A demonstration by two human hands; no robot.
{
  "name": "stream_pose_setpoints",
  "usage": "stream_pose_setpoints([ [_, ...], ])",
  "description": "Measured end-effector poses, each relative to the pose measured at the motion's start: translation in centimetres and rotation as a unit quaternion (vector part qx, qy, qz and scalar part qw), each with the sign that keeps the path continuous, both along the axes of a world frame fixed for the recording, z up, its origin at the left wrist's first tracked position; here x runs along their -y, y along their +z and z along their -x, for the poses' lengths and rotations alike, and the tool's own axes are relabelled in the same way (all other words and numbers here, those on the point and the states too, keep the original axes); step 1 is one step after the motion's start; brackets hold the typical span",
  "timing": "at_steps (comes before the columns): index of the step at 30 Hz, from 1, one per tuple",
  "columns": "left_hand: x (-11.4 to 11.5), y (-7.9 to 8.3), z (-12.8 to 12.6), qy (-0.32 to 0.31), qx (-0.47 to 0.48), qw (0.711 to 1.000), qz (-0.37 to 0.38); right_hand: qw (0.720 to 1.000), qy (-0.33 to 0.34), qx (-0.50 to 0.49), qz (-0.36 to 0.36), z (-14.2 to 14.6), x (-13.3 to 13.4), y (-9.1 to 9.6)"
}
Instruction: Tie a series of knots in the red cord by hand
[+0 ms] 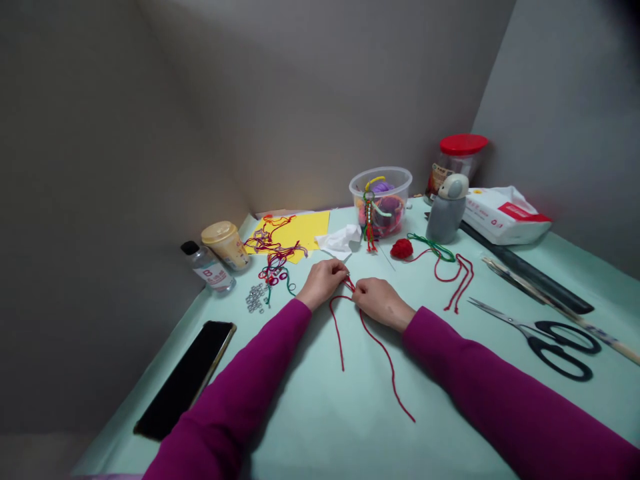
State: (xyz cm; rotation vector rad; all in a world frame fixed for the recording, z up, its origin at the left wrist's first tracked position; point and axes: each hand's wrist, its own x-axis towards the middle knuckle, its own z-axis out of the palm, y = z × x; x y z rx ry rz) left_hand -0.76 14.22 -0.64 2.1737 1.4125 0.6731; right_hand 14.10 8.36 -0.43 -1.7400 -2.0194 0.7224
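Note:
My left hand (324, 281) and my right hand (381, 301) are close together over the middle of the table, both closed in a pinch. Between them runs a short stretch of red yarn (387, 353), gripped at each side. Two loose tails of it trail toward me on the table, the right one longer. A small shiny bit shows at my left fingertips, too small to name. Beyond my hands lie a crumpled white tissue (341, 240) and a red yarn ball (401, 249). To the right, red yarn strands (465, 280) lie beside a green cord (431, 245).
Scissors (537, 337) lie at right near several thin sticks and a black bar (530, 270). Behind stand a clear tub (381, 180), a grey bottle (445, 220), a red-lidded jar (464, 145) and a tissue pack (503, 217). At left are a phone (187, 377), metal rings (255, 299) and a bottle (213, 272).

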Motion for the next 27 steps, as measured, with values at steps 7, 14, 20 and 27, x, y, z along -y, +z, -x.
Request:
stream_pose_setpoints([
  [7,2.7,-0.1,-0.2,0.082,0.022,0.995,-0.044,0.998,0.013,-0.06,0.026,-0.4,1.3,0.6],
  [14,7.0,0.7,0.0,0.008,0.022,1.0,-0.01,0.954,0.02,-0.257,0.154,-1.2,1.3,0.0],
  [20,7.7,0.6,-0.4,0.01,0.044,0.997,0.058,0.937,0.026,-0.304,0.167,-1.5,1.2,-0.3],
  [27,10.5,3.6,3.6,-0.054,-0.018,0.985,0.161,0.934,0.022,-0.309,0.181,-1.6,1.1,-0.3],
])
